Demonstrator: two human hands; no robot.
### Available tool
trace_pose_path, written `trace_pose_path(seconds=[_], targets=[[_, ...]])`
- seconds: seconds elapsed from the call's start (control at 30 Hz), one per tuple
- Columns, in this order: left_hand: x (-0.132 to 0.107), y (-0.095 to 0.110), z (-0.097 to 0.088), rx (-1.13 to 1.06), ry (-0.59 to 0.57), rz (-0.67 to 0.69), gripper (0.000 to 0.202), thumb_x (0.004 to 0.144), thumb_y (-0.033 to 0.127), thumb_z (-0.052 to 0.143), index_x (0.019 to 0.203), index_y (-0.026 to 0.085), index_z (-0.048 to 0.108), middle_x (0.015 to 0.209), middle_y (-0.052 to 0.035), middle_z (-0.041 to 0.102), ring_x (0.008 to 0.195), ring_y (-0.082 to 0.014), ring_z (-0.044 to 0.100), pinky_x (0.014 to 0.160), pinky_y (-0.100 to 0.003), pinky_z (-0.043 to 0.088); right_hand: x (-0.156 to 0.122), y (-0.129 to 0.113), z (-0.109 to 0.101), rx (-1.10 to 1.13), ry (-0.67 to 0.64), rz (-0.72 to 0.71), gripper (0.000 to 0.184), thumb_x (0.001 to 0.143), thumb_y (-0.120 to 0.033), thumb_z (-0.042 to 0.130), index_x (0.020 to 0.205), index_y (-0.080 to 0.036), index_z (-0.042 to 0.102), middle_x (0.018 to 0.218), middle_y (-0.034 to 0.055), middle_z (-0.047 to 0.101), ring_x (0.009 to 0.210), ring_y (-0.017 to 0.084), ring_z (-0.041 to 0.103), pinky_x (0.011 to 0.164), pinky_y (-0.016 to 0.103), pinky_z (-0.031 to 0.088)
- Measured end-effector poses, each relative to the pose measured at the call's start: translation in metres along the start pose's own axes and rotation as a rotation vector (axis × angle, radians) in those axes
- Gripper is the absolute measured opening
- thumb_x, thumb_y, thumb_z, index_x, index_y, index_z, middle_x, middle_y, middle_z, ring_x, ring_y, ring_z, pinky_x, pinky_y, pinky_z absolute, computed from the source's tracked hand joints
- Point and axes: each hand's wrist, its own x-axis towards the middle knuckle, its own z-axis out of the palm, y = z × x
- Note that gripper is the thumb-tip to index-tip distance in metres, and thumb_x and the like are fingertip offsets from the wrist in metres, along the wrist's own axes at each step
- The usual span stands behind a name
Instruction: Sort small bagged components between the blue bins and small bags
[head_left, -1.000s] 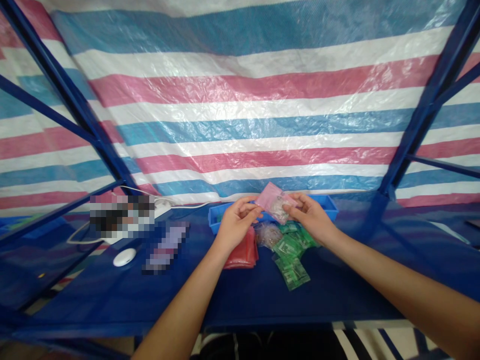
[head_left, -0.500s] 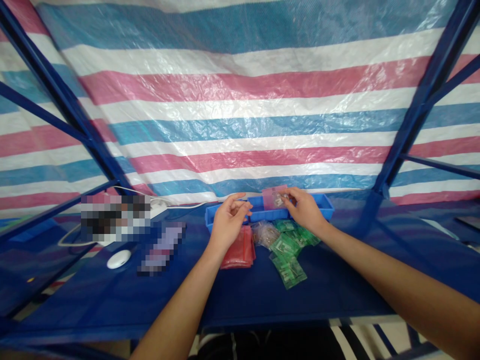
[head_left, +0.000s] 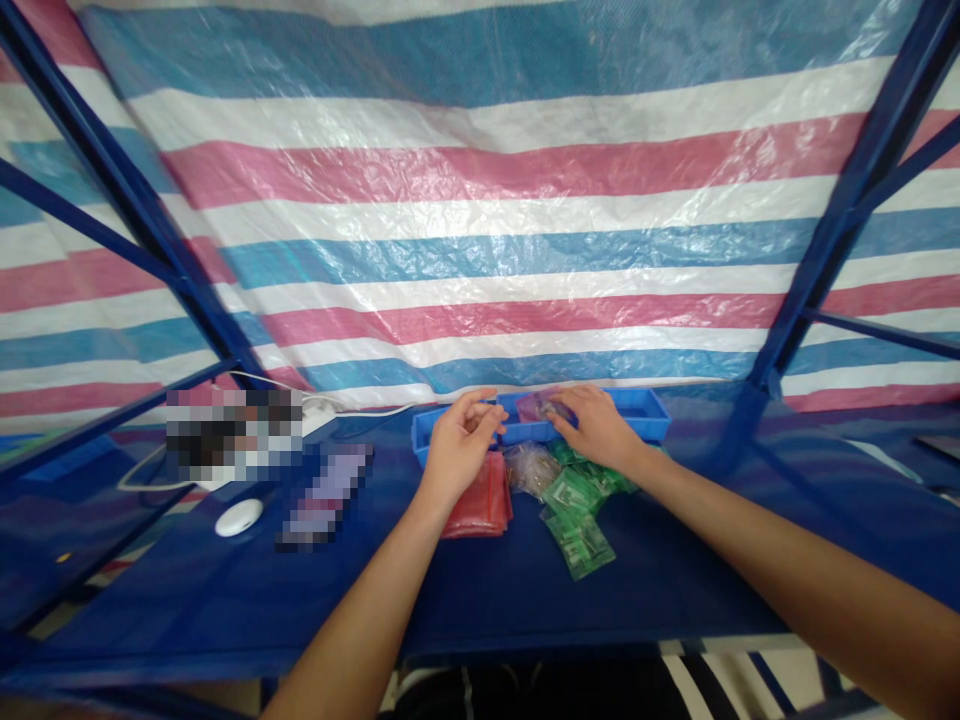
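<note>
My right hand (head_left: pixel 592 425) is over the middle compartment of a blue tray (head_left: pixel 517 432), its thumb and fingers on a small pink plastic bag (head_left: pixel 531 406) with small parts inside. The bag is low in that compartment, partly covered by the fingers. My left hand (head_left: pixel 466 440) hovers over the tray's left part, thumb and fingers curled together; whatever they may hold is too small to make out. Under its wrist lies a stack of red plastic bags (head_left: pixel 480 505). A clear bag (head_left: pixel 532 470) and several green bags (head_left: pixel 577 540) with small parts lie in front of the tray.
Left on the blue table (head_left: pixel 480 600) are a white round case (head_left: pixel 239 517), a blurred flat object (head_left: pixel 326 495) and a white power strip (head_left: pixel 319 415) with cables. Blue metal posts (head_left: pixel 817 220) and a striped plastic sheet (head_left: pixel 480 230) stand behind.
My right hand has lowered the pink bag into the middle compartment, and its fingers now lie flatter over it. The left hand has stayed nearly in place, its fingers slightly more curled.
</note>
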Motion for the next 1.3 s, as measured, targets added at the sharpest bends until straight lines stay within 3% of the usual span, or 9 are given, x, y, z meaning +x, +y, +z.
trace_pose_path(seconds=[0.13, 0.33, 0.53, 0.7, 0.9, 1.03, 1.13, 1.3], targets=[[0.0, -0.001, 0.0, -0.006, 0.0, 0.003, 0.045, 0.089, 0.046, 0.072, 0.123, 0.017, 0.064, 0.096, -0.0071, 0.076, 0.076, -0.0178, 0.071, 0.065, -0.026, 0.052, 0.0, -0.001, -0.001, -0.044, -0.022, -0.008, 0.04, 0.102, -0.047, 0.053, 0.127, -0.021, 0.07, 0.122, 0.0139, 0.074, 0.125, 0.036, 0.058, 0.11, 0.053, 0.04], [0.0, -0.002, -0.001, 0.011, -0.02, 0.021, 0.043, 0.09, 0.043, 0.071, 0.123, 0.017, 0.065, 0.097, -0.0077, 0.076, 0.077, -0.0174, 0.071, 0.065, -0.026, 0.053, 0.002, -0.002, -0.002, 0.0, -0.037, -0.037, 0.05, 0.103, -0.054, 0.049, 0.139, -0.022, 0.063, 0.128, 0.0129, 0.072, 0.122, 0.033, 0.061, 0.112, 0.051, 0.04], [-0.002, 0.0, 0.0, 0.033, -0.02, 0.026, 0.04, 0.091, 0.042, 0.07, 0.12, 0.016, 0.066, 0.097, -0.0079, 0.076, 0.078, -0.0179, 0.072, 0.068, -0.027, 0.053, -0.003, -0.001, -0.003, -0.102, -0.015, -0.03, 0.048, 0.101, -0.054, 0.051, 0.135, -0.024, 0.067, 0.141, 0.0139, 0.064, 0.143, 0.042, 0.041, 0.119, 0.061, 0.027], [-0.003, 0.001, 0.0, 0.07, -0.019, 0.039, 0.038, 0.091, 0.042, 0.07, 0.118, 0.016, 0.068, 0.097, -0.0078, 0.077, 0.079, -0.0187, 0.073, 0.071, -0.028, 0.054, -0.005, -0.004, -0.005, -0.116, -0.055, -0.069, 0.05, 0.103, -0.055, 0.048, 0.135, -0.021, 0.065, 0.136, 0.0145, 0.068, 0.146, 0.042, 0.039, 0.122, 0.066, 0.018], [-0.003, -0.001, -0.002, 0.134, -0.025, 0.068, 0.035, 0.094, 0.041, 0.066, 0.12, 0.017, 0.068, 0.097, -0.0068, 0.077, 0.08, -0.0189, 0.074, 0.072, -0.029, 0.056, -0.007, -0.01, -0.01, -0.138, -0.201, -0.099, 0.057, 0.104, -0.063, 0.039, 0.128, -0.021, 0.07, 0.126, 0.014, 0.074, 0.148, 0.04, 0.038, 0.123, 0.069, 0.01], [-0.006, 0.003, -0.002, 0.354, -0.03, 0.151, 0.03, 0.097, 0.038, 0.062, 0.119, 0.019, 0.07, 0.097, -0.0055, 0.077, 0.084, -0.0202, 0.074, 0.076, -0.031, 0.057, 0.001, -0.008, -0.017, -0.138, -0.227, -0.069, 0.055, 0.107, -0.057, 0.034, 0.128, -0.019, 0.069, 0.131, 0.0145, 0.071, 0.146, 0.039, 0.041, 0.122, 0.064, 0.018], [-0.009, 0.007, -0.002, 0.58, -0.063, 0.282, 0.023, 0.099, 0.032, 0.059, 0.115, 0.022, 0.072, 0.103, -0.0051, 0.077, 0.093, -0.0212, 0.073, 0.087, -0.034, 0.055, 0.016, -0.005, -0.024, -0.139, -0.262, -0.132, 0.052, 0.108, -0.052, 0.034, 0.126, -0.02, 0.07, 0.129, 0.0135, 0.072, 0.148, 0.038, 0.039, 0.122, 0.063, 0.016], [-0.011, 0.009, -0.001, 0.721, -0.139, 0.382, 0.021, 0.099, 0.025, 0.056, 0.113, 0.022, 0.072, 0.102, -0.005, 0.076, 0.094, -0.0211, 0.071, 0.091, -0.035, 0.055, 0.041, -0.005, -0.028, -0.098, -0.407, -0.224, 0.062, 0.105, -0.065, 0.035, 0.127, -0.021, 0.072, 0.13, 0.0139, 0.072, 0.148, 0.04, 0.038, 0.121, 0.061, 0.019]])
